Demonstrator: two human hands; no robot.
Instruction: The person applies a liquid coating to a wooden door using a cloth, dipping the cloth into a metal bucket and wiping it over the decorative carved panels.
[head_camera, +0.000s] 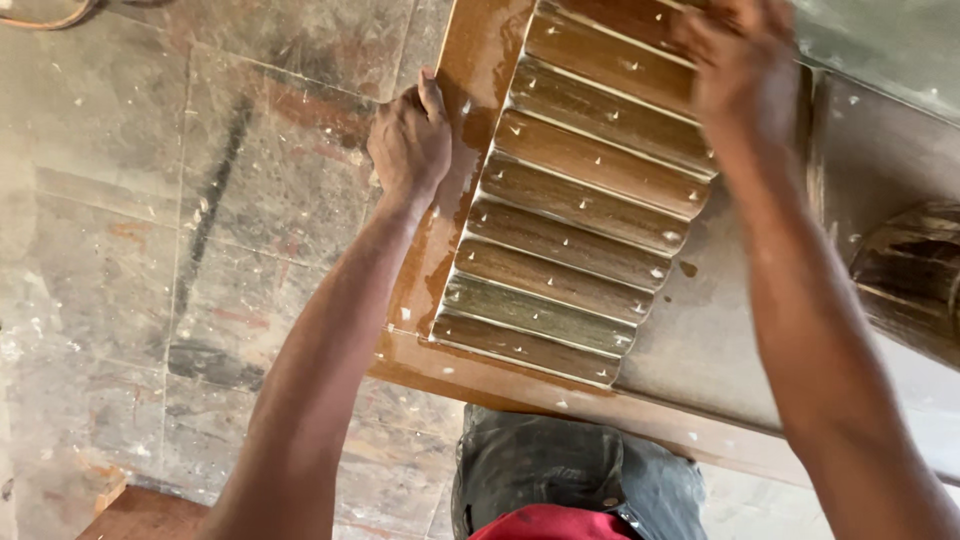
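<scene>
my left hand (410, 140) sits in the upper middle of the frame, fingers curled over the flat brown border of the wooden panel (470, 90), thumb lying along its face. my right hand (735, 65) is at the top right, blurred; it seems closed on the upper end of the fluted slats (575, 225), though i cannot tell how tightly. the panel runs from top centre down to the lower right, above a stained stone floor (150, 220) that fills the left side.

i judge the panel stiff and fairly heavy, a rigid board that won't flex. the brown face looks glossy, maybe wet with finish, so likely slick under the fingers. the rounded slats give little purchase; the flat border and outer edges are the better hold. my dark trousers (560, 465) show at the bottom.
</scene>
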